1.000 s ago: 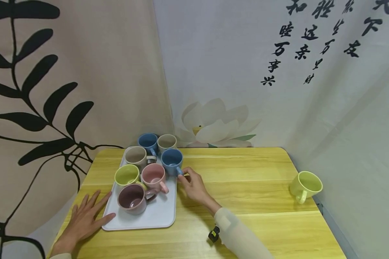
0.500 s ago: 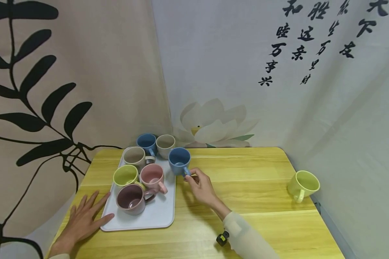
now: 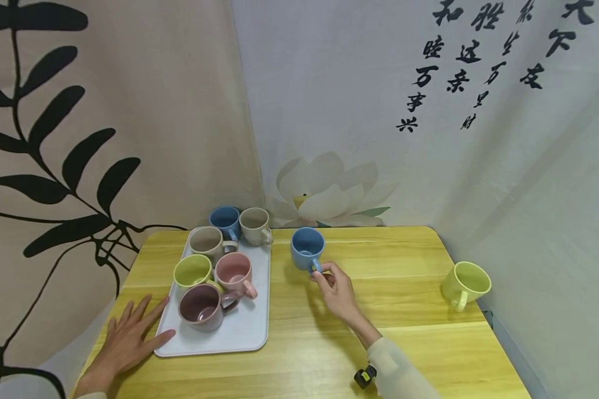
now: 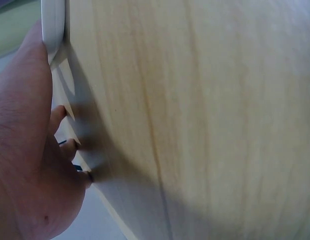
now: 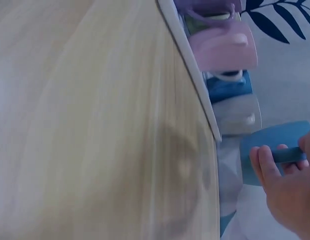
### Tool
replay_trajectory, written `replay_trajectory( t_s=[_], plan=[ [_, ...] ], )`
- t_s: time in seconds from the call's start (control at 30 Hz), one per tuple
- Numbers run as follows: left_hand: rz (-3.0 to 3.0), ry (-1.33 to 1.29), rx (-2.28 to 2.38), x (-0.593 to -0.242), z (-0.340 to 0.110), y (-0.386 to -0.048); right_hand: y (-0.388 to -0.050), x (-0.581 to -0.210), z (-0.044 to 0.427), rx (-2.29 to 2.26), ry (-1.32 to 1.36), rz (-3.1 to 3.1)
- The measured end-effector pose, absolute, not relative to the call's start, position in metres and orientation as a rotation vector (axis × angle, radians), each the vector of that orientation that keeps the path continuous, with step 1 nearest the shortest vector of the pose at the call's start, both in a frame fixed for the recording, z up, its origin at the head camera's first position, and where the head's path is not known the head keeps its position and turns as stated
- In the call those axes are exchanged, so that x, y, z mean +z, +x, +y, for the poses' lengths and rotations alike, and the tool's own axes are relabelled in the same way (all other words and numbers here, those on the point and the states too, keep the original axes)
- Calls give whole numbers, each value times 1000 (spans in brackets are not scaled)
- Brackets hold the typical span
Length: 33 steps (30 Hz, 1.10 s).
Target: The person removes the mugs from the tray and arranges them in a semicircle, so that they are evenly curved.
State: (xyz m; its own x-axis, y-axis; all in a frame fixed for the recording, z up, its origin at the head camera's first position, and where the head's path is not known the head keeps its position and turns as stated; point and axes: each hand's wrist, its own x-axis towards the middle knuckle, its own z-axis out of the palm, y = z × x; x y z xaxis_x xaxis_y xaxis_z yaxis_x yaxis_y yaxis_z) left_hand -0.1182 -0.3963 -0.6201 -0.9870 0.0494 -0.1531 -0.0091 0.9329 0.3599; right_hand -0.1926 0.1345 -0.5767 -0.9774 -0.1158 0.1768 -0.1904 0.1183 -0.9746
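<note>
My right hand (image 3: 340,293) pinches the handle of a blue mug (image 3: 306,248), which hangs upright over the wooden table just right of the white tray (image 3: 244,332). In the right wrist view the fingers of that hand (image 5: 287,190) curl at the handle of the blue mug (image 5: 260,140). At the tray's left edge, my left hand (image 3: 128,341) rests with fingers spread, its thumb against the rim. On the tray stand a purple mug (image 3: 202,307), a pink mug (image 3: 234,270), a green mug (image 3: 192,270), grey mugs (image 3: 207,241) and another blue mug (image 3: 224,219).
Another green mug (image 3: 466,284) stands at the right edge of the wooden table (image 3: 379,260). A curtain with a leaf print and dark lettering (image 3: 457,81) hangs behind the table. A black wristband (image 3: 365,377) is at the right sleeve.
My right hand has carried the blue mug from the tray's right side out past its edge, to the right. The left hand has kept its place at the tray.
</note>
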Motion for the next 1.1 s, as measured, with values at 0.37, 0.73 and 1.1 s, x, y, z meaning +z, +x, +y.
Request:
replay_trajectory(
  t_s=[0.37,0.73,1.1],
  plan=[
    [2934,36,562,-621,-396,-117,-191,-583,176,1891,133,-2272],
    [2929,34,561,-621,-396,-118,-184,-586,210,1813,-19,-2211],
    [2924,26,560,-622,-397,-119,-179,-594,239,1752,-124,-2113]
  ],
)
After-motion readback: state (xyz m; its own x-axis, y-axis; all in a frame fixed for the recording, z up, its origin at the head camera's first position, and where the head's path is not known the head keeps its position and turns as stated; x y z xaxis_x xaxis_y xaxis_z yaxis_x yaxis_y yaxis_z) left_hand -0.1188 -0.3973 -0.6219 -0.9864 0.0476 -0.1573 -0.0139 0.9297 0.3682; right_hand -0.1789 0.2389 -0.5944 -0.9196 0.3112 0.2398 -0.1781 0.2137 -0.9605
